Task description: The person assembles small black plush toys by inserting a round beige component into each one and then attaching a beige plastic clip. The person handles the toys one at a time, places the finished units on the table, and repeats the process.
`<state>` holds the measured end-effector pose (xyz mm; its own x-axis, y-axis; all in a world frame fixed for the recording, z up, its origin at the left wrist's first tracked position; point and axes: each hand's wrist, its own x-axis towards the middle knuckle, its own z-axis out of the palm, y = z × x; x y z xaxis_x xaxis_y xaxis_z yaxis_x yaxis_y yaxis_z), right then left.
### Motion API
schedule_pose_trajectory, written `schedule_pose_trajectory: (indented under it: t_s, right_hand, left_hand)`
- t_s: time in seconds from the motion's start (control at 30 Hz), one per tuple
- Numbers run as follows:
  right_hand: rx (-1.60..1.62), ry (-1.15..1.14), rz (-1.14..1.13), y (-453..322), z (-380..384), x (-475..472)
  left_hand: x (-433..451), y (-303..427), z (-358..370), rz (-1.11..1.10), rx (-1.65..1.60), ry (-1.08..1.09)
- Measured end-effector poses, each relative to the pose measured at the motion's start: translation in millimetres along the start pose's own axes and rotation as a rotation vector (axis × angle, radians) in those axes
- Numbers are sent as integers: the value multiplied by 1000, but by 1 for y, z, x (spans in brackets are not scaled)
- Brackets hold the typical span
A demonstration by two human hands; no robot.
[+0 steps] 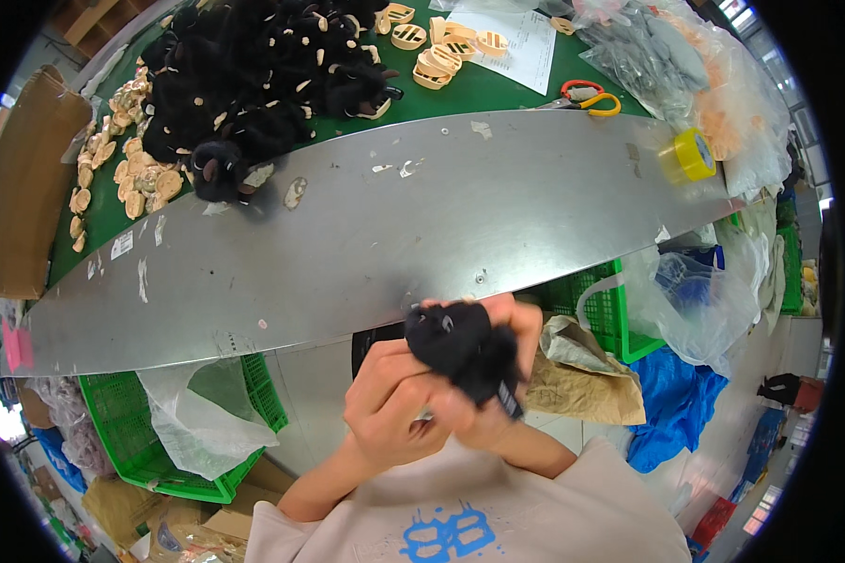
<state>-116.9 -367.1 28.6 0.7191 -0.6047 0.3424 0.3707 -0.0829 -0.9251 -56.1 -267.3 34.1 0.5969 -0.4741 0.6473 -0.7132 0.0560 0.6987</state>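
Just off the front edge of a metal-topped table (pixel 366 239), a small black plush piece (pixel 447 338) is held between both hands. My left hand (pixel 391 405) grips it from the left and below; my right hand (pixel 514 338) closes round its right side, partly hidden behind it. A dark tag with writing (pixel 508 400) hangs at its lower right. Some fingers are blurred. A large pile of black plush pieces (pixel 218 77) lies at the back left, with one black plush toy (pixel 218 169) reaching onto the metal. Beige plastic parts (pixel 141 169) lie beside the pile.
Oval slotted beige parts (pixel 436 63) lie on a written sheet (pixel 528 63). Scissors (pixel 591 100), a yellow tape roll (pixel 695 155) and plastic bags (pixel 739 91) are at the right. A cardboard box (pixel 28 183) stands left. Green crates (pixel 113 436) and brown paper (pixel 584 387) are below.
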Motion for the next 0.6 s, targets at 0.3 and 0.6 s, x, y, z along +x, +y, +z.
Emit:
schedule_pose_trajectory:
  t_s: [0.3,0.6]
  right_hand:
    - [-15,-89,316,3,-16,12]
    - [281,-277,710,-2,-12,13]
  left_hand:
    - [6,-8,-19,-632,-419,-14]
    - [9,-17,-29,-824,-786,-51]
